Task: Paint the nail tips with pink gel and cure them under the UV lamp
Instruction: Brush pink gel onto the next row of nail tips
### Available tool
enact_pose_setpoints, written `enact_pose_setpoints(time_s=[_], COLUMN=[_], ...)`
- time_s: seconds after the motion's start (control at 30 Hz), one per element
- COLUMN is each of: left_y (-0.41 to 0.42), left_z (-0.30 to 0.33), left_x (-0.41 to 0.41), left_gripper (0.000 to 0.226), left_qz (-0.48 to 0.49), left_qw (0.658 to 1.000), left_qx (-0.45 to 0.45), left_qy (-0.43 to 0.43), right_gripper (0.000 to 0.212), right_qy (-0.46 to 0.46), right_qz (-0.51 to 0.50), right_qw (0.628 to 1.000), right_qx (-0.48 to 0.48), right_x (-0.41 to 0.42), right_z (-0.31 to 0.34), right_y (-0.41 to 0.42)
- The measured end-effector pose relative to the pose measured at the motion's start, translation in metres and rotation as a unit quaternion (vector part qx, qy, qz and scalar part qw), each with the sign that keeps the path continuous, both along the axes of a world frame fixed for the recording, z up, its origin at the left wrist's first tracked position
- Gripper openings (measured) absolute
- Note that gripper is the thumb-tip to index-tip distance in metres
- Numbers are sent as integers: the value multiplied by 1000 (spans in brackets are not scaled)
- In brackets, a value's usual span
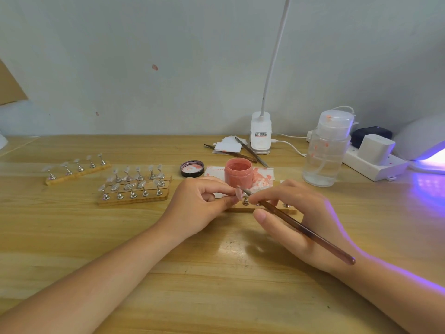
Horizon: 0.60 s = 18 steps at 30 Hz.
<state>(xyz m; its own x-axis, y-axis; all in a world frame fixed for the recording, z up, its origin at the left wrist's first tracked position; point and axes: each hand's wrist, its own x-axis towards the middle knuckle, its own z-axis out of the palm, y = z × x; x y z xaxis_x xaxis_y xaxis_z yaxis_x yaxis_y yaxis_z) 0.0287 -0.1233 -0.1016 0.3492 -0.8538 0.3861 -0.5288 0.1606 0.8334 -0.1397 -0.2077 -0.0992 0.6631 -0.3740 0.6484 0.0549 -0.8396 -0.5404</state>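
Pinching nail tip (239, 192) and brush (298, 227) — hands (202, 208) mid-table, open wood nearer.

A pale grey-white wall (168, 56) stands behind the table (216, 273), marked by a few small reddish spots (154, 67). The table is light wood with visible grain and a glossy sheen. Violet light (428, 186) spills over its right edge. A brown board (9, 85) leans at the far left.

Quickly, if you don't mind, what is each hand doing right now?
Left hand: closed, pinching the nail tip on its stand.
Right hand: closed, holding the gel brush, bristles at that tip.
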Motion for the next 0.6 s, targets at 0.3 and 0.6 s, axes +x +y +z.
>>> enact_pose_setpoints(time_s=[0.3, 0.6], left_y=[0, -2], left_z=[1, -2], left_x=[-3, 0], left_gripper=[21, 18], left_qz=[-15, -9], left_qw=[1000, 1000], left_qx=[-17, -17], left_qy=[4, 7], right_gripper=[32, 31], right_qy=[-18, -37], right_qz=[8, 22], right_qw=[1000, 999], right_qx=[13, 11], right_x=[-2, -2], right_z=[0, -2], right_y=[0, -1])
